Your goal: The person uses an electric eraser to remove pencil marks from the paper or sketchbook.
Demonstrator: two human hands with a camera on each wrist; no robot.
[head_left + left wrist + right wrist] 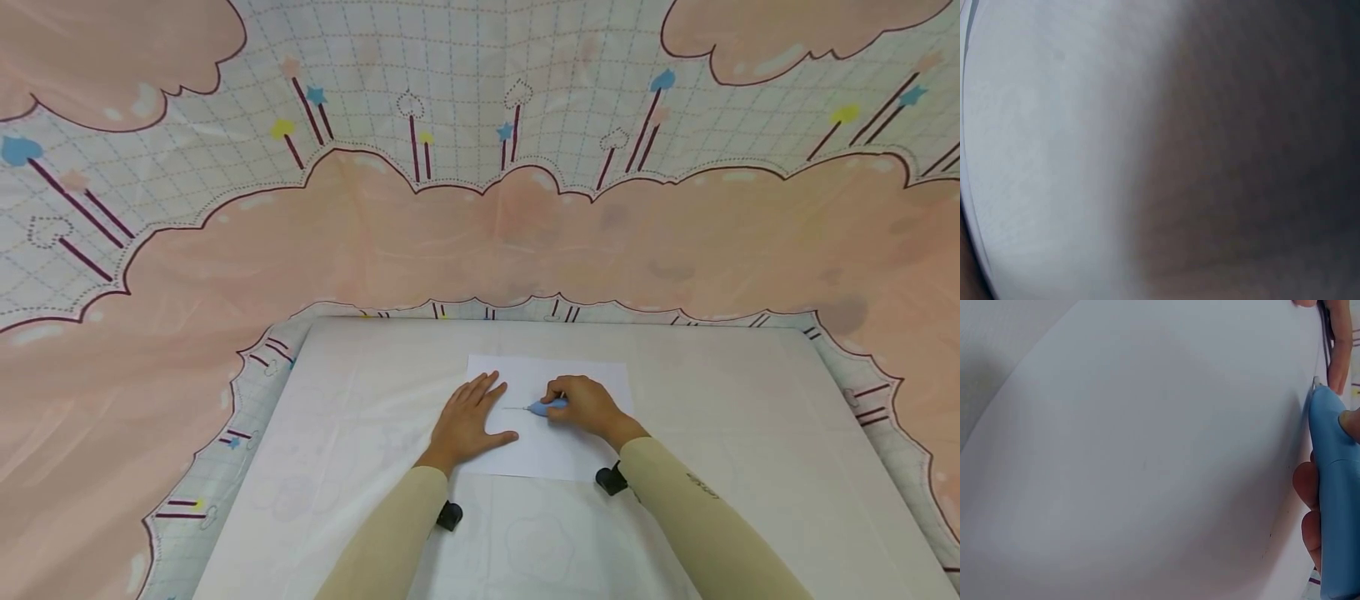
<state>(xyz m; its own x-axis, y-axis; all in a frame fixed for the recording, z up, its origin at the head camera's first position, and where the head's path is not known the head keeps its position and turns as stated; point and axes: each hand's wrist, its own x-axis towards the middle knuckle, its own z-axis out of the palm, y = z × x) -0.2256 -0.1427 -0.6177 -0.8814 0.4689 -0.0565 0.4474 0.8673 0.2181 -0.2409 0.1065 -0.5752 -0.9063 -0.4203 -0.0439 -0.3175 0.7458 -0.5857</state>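
A sheet of white paper point(555, 458) lies on the table. My left hand point(467, 421) rests on its left part, fingers straight and thumb spread out to the right. My right hand point(588, 404) grips a thick blue pen-shaped tool point(1338, 487) with a small metal tip point(1316, 381). In the head view the tip points left, down at the paper, between the two hands. A thin dark line point(514, 408) runs left from the tip toward my left hand. The left wrist view is mostly blurred, with a dark shape over a pale surface.
A white cloth covers the table point(360, 400). Behind and around it hangs a peach and white patterned curtain point(480, 242). Black wrist cameras sit under both cuffs, the left camera point(450, 516) and the right camera point(611, 479).
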